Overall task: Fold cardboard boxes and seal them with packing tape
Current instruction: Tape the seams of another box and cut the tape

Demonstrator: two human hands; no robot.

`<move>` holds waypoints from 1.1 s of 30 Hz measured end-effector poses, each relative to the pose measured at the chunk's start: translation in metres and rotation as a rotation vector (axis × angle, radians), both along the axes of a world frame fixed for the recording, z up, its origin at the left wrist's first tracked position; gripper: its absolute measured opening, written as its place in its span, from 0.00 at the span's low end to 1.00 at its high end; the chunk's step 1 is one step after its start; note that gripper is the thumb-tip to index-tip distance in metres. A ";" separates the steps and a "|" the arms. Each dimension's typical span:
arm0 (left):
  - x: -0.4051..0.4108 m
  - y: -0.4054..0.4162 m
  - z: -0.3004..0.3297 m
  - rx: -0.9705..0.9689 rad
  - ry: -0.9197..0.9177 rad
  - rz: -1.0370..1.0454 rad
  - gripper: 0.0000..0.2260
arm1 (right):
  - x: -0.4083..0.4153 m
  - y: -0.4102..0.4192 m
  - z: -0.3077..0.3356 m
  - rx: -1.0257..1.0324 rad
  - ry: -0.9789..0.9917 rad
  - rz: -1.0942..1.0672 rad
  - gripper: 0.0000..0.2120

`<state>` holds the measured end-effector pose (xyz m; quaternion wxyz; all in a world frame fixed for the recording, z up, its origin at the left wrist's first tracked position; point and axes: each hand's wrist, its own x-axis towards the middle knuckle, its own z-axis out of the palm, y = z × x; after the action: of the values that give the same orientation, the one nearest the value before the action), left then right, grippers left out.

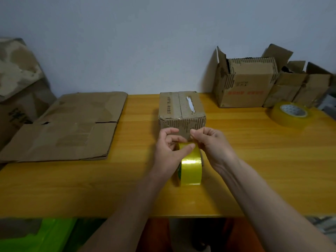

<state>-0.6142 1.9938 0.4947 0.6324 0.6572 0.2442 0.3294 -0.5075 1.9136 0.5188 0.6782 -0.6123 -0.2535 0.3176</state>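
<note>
Both forearms reach in from the counter's (72, 188) near edge, left hand (168, 151) and right hand (212, 148) fingers grasping the upright tape roll (190, 170), its hole axis running left-right.

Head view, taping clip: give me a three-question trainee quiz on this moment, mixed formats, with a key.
1. True or false: the second tape roll lies flat at the table's far right.
2. Multiple choice: the folded box in the middle sits A) under the flattened cardboard B) just beyond both hands C) inside the open box.
3. Fill in: the left hand and right hand work at the top of the yellow ____, which stands on edge.

Key: 1 true; 2 B; 3 tape roll.
</note>
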 end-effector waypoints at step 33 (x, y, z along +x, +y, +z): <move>0.016 -0.006 0.012 0.331 0.168 0.251 0.03 | -0.002 -0.012 -0.006 -0.291 -0.848 -0.326 0.12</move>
<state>-0.5986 1.9873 0.5062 0.4475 0.7417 0.3181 0.3852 -0.5100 1.9012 0.5132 0.4629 -0.8085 -0.3614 -0.0388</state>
